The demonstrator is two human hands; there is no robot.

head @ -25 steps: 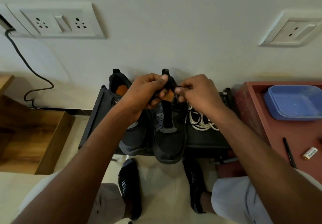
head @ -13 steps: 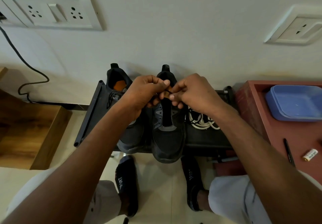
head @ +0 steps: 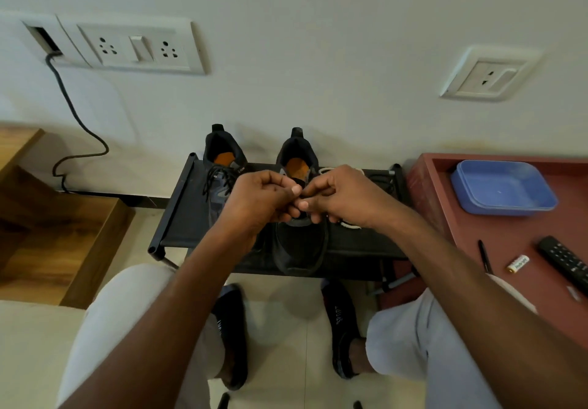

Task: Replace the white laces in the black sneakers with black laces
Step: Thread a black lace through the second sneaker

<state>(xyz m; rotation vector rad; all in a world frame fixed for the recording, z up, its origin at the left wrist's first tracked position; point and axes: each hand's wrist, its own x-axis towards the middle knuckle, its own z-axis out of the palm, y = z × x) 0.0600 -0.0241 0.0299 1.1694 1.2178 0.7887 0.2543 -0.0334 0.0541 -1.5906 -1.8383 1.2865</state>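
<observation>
Left sneaker (head: 222,182) already has black laces in. Right sneaker (head: 297,237) on the rack (head: 178,217) is mid-lacing: left hand (head: 264,198) and right hand (head: 337,195) fingers pinch a black lace (head: 324,249) over its tongue. White laces (head: 348,224) are out, lying just right of it. Judging by that, about three-quarters done

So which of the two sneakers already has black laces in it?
The left sneaker, beside the left hand; black laces cross its eyelets.
</observation>
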